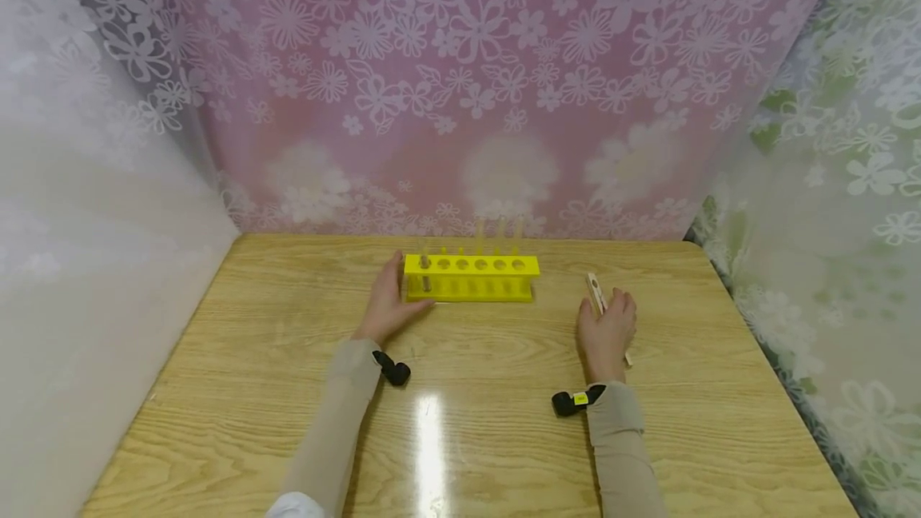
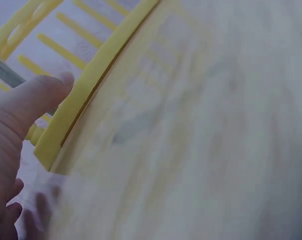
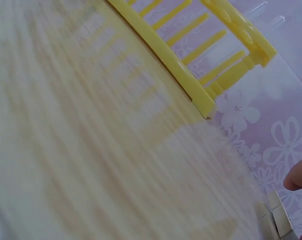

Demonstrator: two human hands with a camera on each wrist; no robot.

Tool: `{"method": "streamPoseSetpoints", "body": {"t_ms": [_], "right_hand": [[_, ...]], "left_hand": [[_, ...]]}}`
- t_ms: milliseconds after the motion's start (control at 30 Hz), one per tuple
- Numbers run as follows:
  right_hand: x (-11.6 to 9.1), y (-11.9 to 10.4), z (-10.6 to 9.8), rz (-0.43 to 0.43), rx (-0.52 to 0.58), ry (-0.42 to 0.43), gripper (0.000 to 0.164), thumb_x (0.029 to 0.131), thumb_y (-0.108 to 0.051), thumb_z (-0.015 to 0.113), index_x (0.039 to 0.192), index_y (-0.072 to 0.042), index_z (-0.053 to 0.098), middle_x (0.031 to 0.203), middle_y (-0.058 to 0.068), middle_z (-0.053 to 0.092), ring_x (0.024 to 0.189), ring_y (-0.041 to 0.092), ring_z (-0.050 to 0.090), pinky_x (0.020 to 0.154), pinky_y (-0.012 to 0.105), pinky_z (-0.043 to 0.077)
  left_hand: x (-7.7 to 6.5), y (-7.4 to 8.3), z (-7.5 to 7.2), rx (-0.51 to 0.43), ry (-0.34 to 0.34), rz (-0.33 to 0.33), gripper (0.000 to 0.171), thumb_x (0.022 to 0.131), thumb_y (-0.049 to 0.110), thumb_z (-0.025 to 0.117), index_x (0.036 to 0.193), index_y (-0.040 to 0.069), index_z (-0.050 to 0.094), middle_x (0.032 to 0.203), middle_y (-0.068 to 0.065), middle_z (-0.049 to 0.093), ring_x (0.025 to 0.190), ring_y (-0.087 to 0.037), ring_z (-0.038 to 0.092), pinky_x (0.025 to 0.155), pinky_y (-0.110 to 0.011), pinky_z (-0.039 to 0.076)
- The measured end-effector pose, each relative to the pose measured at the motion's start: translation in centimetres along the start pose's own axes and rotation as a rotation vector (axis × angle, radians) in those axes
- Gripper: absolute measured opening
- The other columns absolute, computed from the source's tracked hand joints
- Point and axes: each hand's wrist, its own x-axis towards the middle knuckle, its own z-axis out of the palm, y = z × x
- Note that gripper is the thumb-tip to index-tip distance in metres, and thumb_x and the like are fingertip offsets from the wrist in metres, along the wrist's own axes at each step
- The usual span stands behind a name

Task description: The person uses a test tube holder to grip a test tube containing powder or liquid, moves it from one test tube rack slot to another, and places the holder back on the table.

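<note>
A yellow test tube rack (image 1: 471, 265) stands near the back of the table. In its leftmost hole stands a test tube (image 1: 426, 284) with a greyish lower part. My left hand (image 1: 388, 306) is at the rack's left end, fingers extended along that side. Its thumb (image 2: 41, 97) lies across the front of the rack's base in the left wrist view. To the right, my right hand (image 1: 608, 334) is over a wooden test tube clamp (image 1: 596, 292), thumb and fingers to either side. The right wrist view shows a fingertip (image 3: 295, 176) just above the clamp, with a gap between.
Clear test tubes (image 1: 501, 234) stand upright on the pegs along the rack's back. The wooden table (image 1: 489, 374) has a bright light reflection at the front. A pink floral curtain (image 1: 460, 102) hangs behind, with pale curtains to the left and right.
</note>
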Motion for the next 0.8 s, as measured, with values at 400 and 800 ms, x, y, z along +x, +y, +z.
{"method": "streamPoseSetpoints", "body": {"t_ms": [400,800], "right_hand": [[-0.04,0.14,-0.13,-0.005,-0.082,-0.084,0.057,0.095,-0.015,0.056,0.134,0.024,0.042,0.146,0.037,0.033,0.135,0.053,0.03,0.112,0.059,0.025],[0.03,-0.1,-0.84,-0.046,-0.085,-0.072,0.032,0.092,0.004,0.052,0.118,0.022,0.058,0.135,0.036,0.046,0.126,0.054,0.041,0.107,0.061,0.033]], "left_hand": [[0.34,-0.85,0.74,0.095,0.009,0.027,0.096,0.077,0.048,0.083,0.154,0.016,0.036,0.141,-0.009,0.053,0.126,-0.03,0.051,0.11,-0.05,0.036],[0.24,-0.56,0.36,0.162,-0.034,-0.003,0.089,0.081,0.051,0.078,0.153,0.016,0.038,0.153,-0.013,0.041,0.141,-0.033,0.036,0.118,-0.048,0.024]]}}
